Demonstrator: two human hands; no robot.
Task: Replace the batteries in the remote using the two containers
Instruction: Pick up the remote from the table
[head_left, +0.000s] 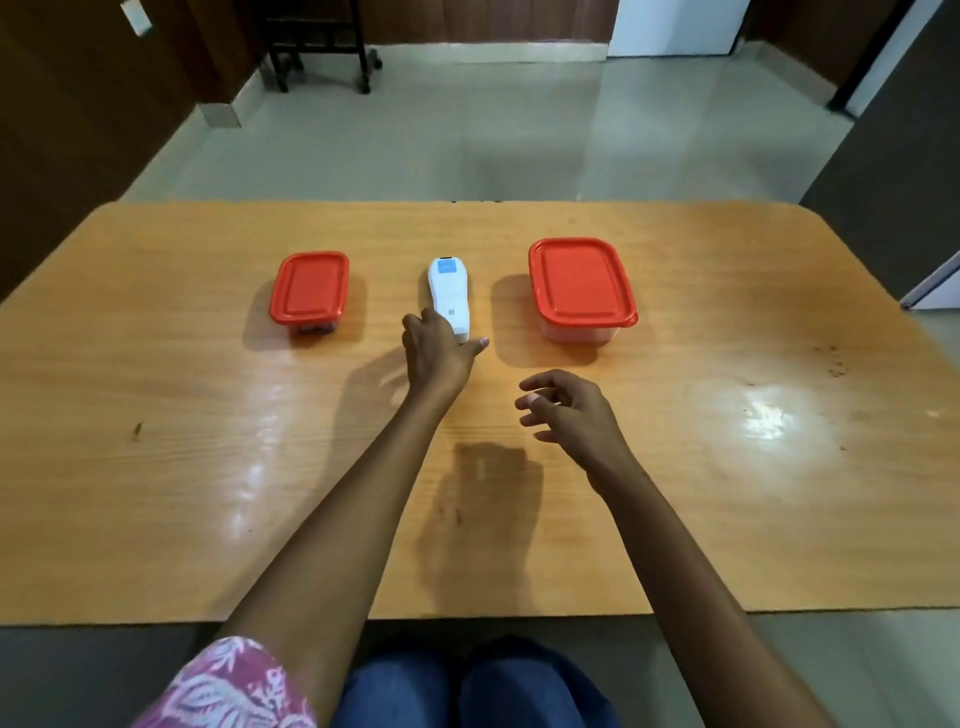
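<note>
Two lidded containers stand on the wooden table (156, 374), well apart, each with a red lid pressed on. The small container (310, 288) is at the left; through the clear wall under its lid something dark shows, too small to identify. The large container (581, 283) is at the right, and its pale clear base shows no contents that can be made out.

The white remote (450, 296) lies flat between them, lengthwise from near to far, with a blue label at its far end and a small printed code nearer the middle. The left hand (436, 348) covers its near end, fingers at the remote's left edge and the thumb stretched out to the right past the near tip; whether it has actually closed on the remote cannot be told. The right hand (571, 410) hovers above the table nearer the person, fingers loosely curled and holding nothing.

A pink patterned sleeve (228, 686) shows at the near left. A dark chair (317, 47) stands on the far tiled floor.
</note>
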